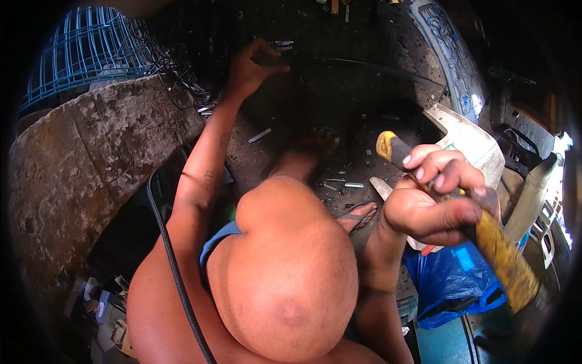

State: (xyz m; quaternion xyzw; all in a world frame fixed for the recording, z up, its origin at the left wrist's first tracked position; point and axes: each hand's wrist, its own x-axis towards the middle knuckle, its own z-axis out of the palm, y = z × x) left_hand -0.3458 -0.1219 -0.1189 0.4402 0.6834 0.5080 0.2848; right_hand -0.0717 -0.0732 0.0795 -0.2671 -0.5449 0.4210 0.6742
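Observation:
My left hand (257,70) reaches far forward into deep shadow, thumb and fingers closed around the near end of a long dark strip (376,68). The strip runs off to the right, with a thin bright line along its edge. Raised at the right, my right hand (442,194) is wrapped round a tool with a worn yellow-and-black handle (503,258). One rounded yellow end pokes out past my fingers; the other end is dark and blurred at the lower right, so its head cannot be made out. My bent knee fills the lower middle.
A rough stone slab (91,164) and a blue wire cage (91,54) stand at the left. Small metal scraps (259,135) litter the dark ground. At the right are a pale plastic panel (473,142) and a blue plastic bag (451,279). A black cord (173,261) crosses my left side.

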